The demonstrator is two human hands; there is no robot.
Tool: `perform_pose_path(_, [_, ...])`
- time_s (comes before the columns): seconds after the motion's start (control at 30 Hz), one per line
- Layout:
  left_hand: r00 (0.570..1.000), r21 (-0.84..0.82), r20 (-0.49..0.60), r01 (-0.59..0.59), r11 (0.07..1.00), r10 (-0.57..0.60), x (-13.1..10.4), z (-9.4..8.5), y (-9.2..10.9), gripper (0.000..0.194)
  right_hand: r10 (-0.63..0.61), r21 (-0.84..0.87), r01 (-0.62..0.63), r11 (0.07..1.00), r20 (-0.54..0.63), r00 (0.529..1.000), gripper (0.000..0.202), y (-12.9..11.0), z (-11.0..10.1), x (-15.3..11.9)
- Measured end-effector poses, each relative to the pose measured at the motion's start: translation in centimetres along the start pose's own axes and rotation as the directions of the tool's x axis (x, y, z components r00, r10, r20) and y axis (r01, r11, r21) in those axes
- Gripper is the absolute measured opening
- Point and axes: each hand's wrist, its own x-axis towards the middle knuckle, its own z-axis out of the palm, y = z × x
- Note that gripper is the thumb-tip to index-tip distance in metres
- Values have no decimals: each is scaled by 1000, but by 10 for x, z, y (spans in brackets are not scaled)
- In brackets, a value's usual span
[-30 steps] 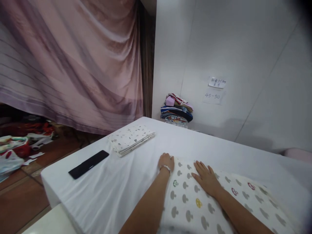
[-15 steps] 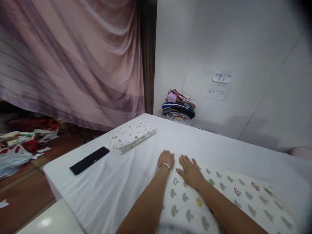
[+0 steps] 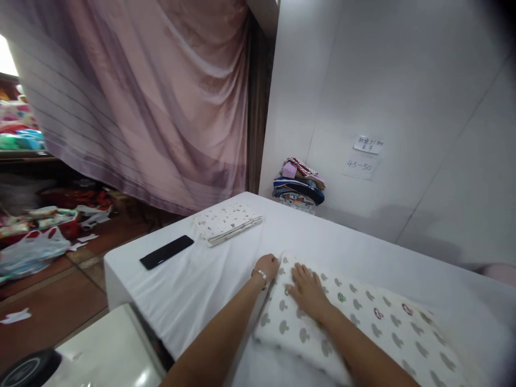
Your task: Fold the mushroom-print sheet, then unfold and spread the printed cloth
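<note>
A white cloth (image 3: 374, 312) printed with grey, green and red mushroom shapes lies spread over the white-covered table. At its far left edge my left hand (image 3: 266, 266), with a bracelet at the wrist, is closed with the fingers curled on the cloth's border; the fingertips are hidden. My right hand (image 3: 309, 292) rests flat on top of the cloth, a little right of the left one, fingers stretched out. A folded stack of small-print white fabric (image 3: 228, 220) sits farther back on the left of the table.
A black phone-like slab (image 3: 167, 252) lies near the left table edge (image 3: 121, 252). Beyond the far edge is a pile of folded textiles (image 3: 298, 183) against the wall. Pink curtain (image 3: 181, 107) hangs at back left. A white machine-like object (image 3: 105, 349) stands at front left; bags (image 3: 36, 250) are on the floor.
My left hand has curled at the cloth's edge and moved slightly left. More of the cloth's left part lies flat, its near edge now showing. The view has shifted left.
</note>
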Motion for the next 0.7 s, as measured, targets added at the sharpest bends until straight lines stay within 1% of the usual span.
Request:
perform_pose_path(0.07, [1000, -27, 7, 3, 1000, -3, -13, 0, -3, 26, -85, 18, 85, 996, 14, 996, 71, -11, 4, -14])
perform_pose_path(0.1, [1000, -38, 12, 6, 999, -6, -19, 0, -4, 26, -108, 19, 107, 994, 19, 994, 70, -15, 6, -19])
perform_pose_path(0.17, [1000, -50, 22, 21, 999, -20, -25, 2, -3, 27, -107, 21, 106, 994, 29, 994, 70, -23, 6, -26])
perform_pose_path(0.23, [999, -52, 34, 43, 998, -41, -26, 4, -1, 30, -93, 48, 91, 995, 39, 995, 68, -29, 4, -30])
perform_pose_path(0.33, [996, -37, 70, 55, 998, -53, -20, 2, 0, 35, -121, 126, 114, 985, 48, 991, 64, -38, 1, -42])
perform_pose_path(0.47, [985, 17, 171, -2, 1000, -1, -16, -3, 4, 46, -168, 222, 162, 961, 7, 986, 60, -46, -5, -81])
perform_pose_path(0.53, [971, 52, 238, -54, 997, 40, -14, -5, 6, 52, -179, 243, 184, 952, -43, 983, 60, -41, -11, -104])
perform_pose_path(0.57, [961, 70, 269, -81, 994, 59, -11, -5, 7, 56, -171, 245, 183, 952, -70, 983, 61, -35, -14, -115])
perform_pose_path(0.6, [957, 98, 286, -84, 992, 52, -8, -4, 7, 56, -150, 241, 168, 956, -91, 984, 62, -27, -17, -126])
perform_pose_path(0.67, [960, 140, 268, -118, 983, 77, -1, -3, 8, 51, -71, 230, 94, 969, -104, 992, 64, -5, -20, -150])
perform_pose_path(0.7, [958, 145, 270, -139, 980, 96, 2, -4, 8, 48, -12, 219, 33, 975, -99, 995, 65, 8, -21, -163])
